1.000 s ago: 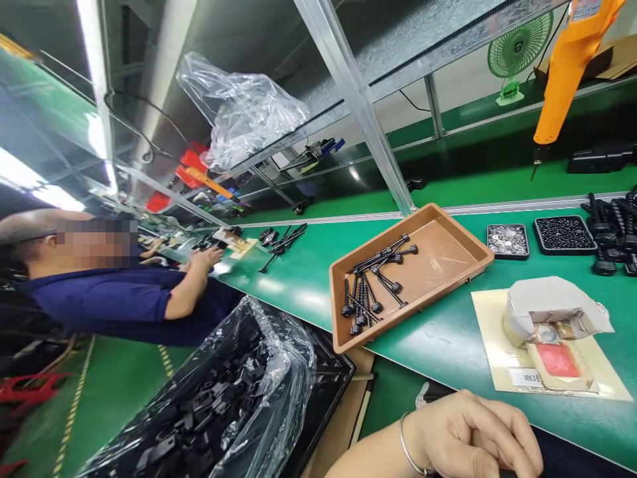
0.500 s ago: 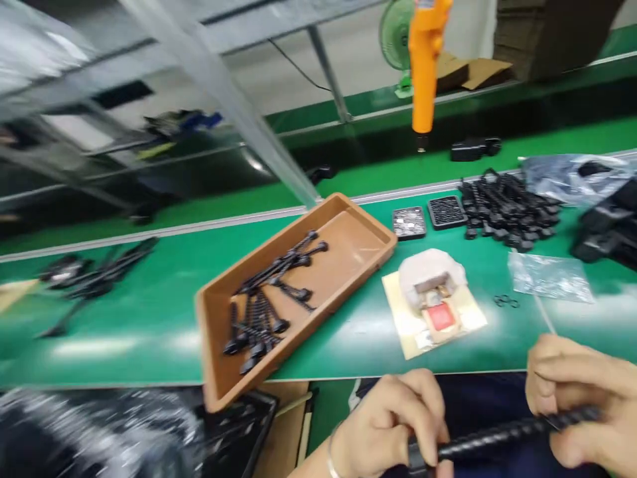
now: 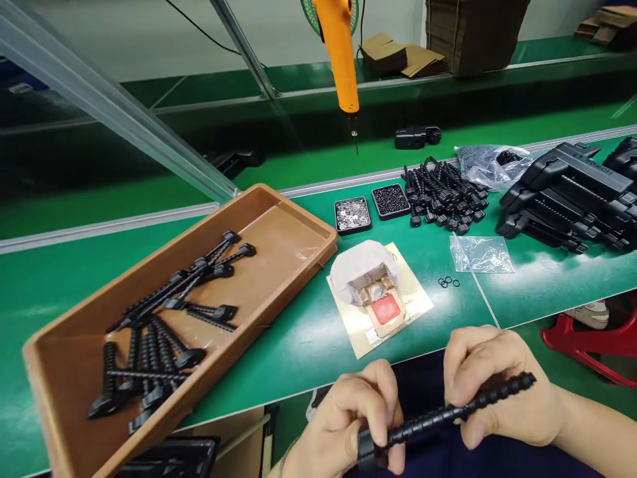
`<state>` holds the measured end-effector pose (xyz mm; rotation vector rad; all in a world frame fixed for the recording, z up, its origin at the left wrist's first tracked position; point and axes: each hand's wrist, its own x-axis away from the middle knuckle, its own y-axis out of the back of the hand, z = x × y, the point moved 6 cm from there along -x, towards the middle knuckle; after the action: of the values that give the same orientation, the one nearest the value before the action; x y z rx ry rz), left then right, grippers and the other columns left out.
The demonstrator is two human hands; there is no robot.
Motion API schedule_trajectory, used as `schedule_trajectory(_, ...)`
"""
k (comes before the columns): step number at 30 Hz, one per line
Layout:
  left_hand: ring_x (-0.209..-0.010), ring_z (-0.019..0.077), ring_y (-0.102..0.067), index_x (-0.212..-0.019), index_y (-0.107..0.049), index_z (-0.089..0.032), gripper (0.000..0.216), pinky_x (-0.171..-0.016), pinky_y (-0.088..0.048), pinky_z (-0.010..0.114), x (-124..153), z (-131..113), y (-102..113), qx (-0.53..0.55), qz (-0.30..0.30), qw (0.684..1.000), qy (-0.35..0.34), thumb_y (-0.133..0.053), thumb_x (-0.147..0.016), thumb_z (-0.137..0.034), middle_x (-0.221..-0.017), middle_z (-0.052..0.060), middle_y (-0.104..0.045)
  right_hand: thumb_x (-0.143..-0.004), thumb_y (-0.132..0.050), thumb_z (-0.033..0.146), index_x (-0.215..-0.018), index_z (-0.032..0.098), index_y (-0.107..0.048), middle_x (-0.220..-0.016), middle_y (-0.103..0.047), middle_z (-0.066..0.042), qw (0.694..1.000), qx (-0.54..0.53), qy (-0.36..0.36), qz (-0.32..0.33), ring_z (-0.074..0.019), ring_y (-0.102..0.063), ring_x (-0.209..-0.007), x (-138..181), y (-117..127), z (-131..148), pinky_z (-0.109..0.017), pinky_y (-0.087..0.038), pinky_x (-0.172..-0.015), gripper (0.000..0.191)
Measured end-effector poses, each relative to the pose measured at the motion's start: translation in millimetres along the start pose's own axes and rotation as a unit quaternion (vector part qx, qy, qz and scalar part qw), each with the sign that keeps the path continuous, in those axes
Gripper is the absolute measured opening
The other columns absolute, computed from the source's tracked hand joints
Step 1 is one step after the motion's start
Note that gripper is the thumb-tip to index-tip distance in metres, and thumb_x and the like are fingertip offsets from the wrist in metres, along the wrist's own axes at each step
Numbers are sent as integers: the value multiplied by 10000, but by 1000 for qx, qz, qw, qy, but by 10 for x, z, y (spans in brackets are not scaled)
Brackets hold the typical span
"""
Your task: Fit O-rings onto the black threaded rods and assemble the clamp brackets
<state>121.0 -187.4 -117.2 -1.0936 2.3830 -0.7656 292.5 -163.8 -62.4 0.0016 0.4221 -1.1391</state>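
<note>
At six o'clock, off the worktop (image 3: 298,332) edge, I have left hand (image 3: 348,418) and right hand (image 3: 497,392), fingers closed on the black ribbed rod (image 3: 428,419), one per end. Likely light, stiff, ridges grippy; hold the ends. Brown tray (image 3: 283,245) at ten o'clock, more rods (image 3: 164,312).

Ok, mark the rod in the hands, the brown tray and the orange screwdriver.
ridged black rod (image 3: 432,419): head view, mid-shaft.
brown tray (image 3: 291,239): head view, bare floor.
orange screwdriver (image 3: 341,63): head view, body.
</note>
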Motion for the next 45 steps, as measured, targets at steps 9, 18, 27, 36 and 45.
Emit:
schedule_trajectory(9,-604,95,-561,-866,-778,-228,230,-573,-481,194,-217,-17,-50,-119,-86,989,-5,-773,-848,-458,-755,25,-586,-786,-876,172,-918,151,-761,-865,-727,-42,998,47,31,2,-93,-704,-734,-7,-165,-64,-119,-584,-738,177)
schedule_trajectory(18,-666,145,-735,-1071,-794,-283,217,-625,-625,198,-168,-216,-36,-284,-189,935,-99,-792,-854,-278,-853,55,-791,-897,-767,128,-945,103,-704,-777,-686,-62,942,300,143,-43,-116,-679,-657,28,-108,34,-170,-558,-608,84)
schedule_trajectory(27,-629,135,-721,-991,-740,-179,204,-619,-629,189,-196,-423,-183,-494,-159,836,-179,-814,-806,-135,-724,18,-761,-958,-549,5,-1106,87,-669,-917,-721,-105,937,315,139,56,-153,-704,-843,56,-128,76,-221,-598,-742,207)
schedule_trajectory(36,-659,127,-714,-1041,-694,-142,232,-638,-618,173,-204,-371,-286,-516,-57,844,-132,-772,-823,-123,-810,56,-750,-804,-872,221,-1056,135,-740,-984,-646,-49,973,-27,-218,65,-87,-693,-747,98,-8,-321,-150,-603,-722,297)
schedule_trajectory(45,-728,109,-712,-1052,-666,-104,201,-732,-606,144,-147,-392,-291,-558,-62,813,-154,-736,-870,-153,-841,62,-742,-929,-709,121,-1183,161,-703,-981,-660,-60,986,66,-126,85,-89,-679,-810,68,-31,-193,-154,-592,-759,257)
